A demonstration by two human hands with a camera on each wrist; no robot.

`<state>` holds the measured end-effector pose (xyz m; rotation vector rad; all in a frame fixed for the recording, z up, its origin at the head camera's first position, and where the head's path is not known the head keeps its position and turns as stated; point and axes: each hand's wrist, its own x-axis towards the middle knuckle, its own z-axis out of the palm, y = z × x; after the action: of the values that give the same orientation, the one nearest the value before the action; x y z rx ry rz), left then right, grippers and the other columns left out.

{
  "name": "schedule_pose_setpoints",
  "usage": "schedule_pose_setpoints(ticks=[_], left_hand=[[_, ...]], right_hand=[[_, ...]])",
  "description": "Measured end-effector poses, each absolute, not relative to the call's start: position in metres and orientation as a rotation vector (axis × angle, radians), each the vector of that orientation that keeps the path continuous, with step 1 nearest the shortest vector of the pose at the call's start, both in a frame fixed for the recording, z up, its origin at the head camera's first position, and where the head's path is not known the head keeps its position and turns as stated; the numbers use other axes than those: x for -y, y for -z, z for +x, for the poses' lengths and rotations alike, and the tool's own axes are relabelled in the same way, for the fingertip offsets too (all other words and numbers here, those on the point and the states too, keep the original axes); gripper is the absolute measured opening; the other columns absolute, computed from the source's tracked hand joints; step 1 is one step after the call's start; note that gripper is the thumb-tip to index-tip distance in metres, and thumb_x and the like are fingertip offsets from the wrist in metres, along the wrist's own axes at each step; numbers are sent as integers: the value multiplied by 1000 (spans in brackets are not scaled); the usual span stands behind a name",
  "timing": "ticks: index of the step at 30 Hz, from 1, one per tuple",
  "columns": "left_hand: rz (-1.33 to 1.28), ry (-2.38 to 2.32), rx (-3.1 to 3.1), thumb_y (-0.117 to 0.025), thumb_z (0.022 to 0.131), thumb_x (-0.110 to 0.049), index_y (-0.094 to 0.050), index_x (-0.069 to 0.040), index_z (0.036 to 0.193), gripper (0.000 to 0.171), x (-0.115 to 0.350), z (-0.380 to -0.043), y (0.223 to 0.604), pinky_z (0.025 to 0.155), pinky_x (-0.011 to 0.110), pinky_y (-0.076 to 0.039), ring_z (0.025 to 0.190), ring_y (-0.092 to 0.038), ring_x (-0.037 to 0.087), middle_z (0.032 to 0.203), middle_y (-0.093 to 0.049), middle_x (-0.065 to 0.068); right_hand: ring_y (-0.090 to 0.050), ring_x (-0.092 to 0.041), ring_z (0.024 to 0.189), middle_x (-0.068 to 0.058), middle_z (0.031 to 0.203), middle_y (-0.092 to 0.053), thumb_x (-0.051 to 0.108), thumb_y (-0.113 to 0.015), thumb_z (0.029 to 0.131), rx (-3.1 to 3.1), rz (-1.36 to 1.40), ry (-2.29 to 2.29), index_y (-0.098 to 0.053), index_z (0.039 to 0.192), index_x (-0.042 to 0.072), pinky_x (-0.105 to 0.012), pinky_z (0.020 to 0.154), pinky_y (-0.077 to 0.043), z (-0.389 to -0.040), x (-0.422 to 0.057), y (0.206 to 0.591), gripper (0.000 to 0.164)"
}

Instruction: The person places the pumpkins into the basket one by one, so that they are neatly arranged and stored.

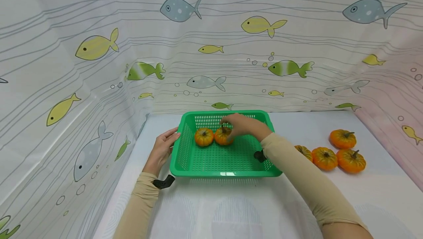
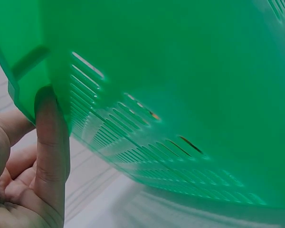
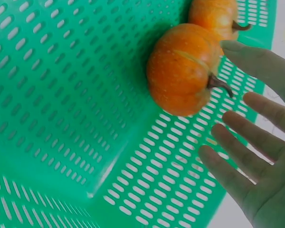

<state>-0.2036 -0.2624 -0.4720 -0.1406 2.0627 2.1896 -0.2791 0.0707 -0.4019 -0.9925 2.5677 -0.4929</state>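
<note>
A green plastic basket [image 1: 226, 173] with slotted walls stands on the table. Inside, toward the back left, a small orange pumpkin [image 1: 203, 137] sits beside a second pumpkin [image 1: 223, 136]. My left hand [image 1: 162, 148] grips the basket's left rim; in the left wrist view a finger lies under the lip and the thumb is partly hidden behind it. Over the second pumpkin is my right hand [image 1: 242, 124], its fingers spread and holding nothing. In the right wrist view the thumb tip overlaps the edge of the nearer pumpkin [image 3: 183, 69], while the other fingers stand apart from it.
Right of the basket, several more orange pumpkins [image 1: 351, 160] sit grouped on the white table [image 1: 380, 187], one partly hidden by the right sleeve [image 1: 297, 173]. A fish-patterned curtain [image 1: 231, 59] rises behind the table and along both sides.
</note>
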Motion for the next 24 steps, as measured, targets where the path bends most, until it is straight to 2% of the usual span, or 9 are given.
schedule_pose_setpoints(ticks=[6, 11, 20, 24], left_hand=[[-144, -2198, -2053, -66, 104, -23, -44, -7, 156, 59, 262, -203, 472, 75, 23, -65, 87, -73, 5, 102, -71, -8], [-134, -2189, -2079, -67, 103, -25, -47, -7, 155, 59, 262, -204, 472, 77, 23, -65, 88, -74, 5, 103, -71, -6], [-135, -2201, -2039, -64, 104, -21, -45, -7, 156, 57, 263, -204, 472, 76, 24, -65, 89, -75, 6, 107, -73, -8], [-152, -2206, -2031, -64, 105, -20, -44, -6, 156, 57, 264, -206, 473, 76, 23, -65, 88, -75, 5, 107, -73, -9]], right_hand=[[-53, -35, 140, -15, 150, -57, 25, -86, 86, -2582, -1007, 547, -54, 147, 5, -52, 117, -47, -274, -88, 384, 72], [-55, -34, 139, -13, 149, -59, 31, -90, 83, -2638, -976, 586, -55, 147, 7, -52, 118, -46, -275, -109, 371, 76], [-56, -41, 135, -19, 145, -60, 32, -88, 84, -2736, -894, 616, -57, 145, 5, -62, 111, -50, -275, -159, 359, 73], [-56, -42, 134, -20, 144, -61, 30, -88, 84, -2761, -847, 635, -57, 144, 4, -63, 109, -51, -273, -181, 360, 72]])
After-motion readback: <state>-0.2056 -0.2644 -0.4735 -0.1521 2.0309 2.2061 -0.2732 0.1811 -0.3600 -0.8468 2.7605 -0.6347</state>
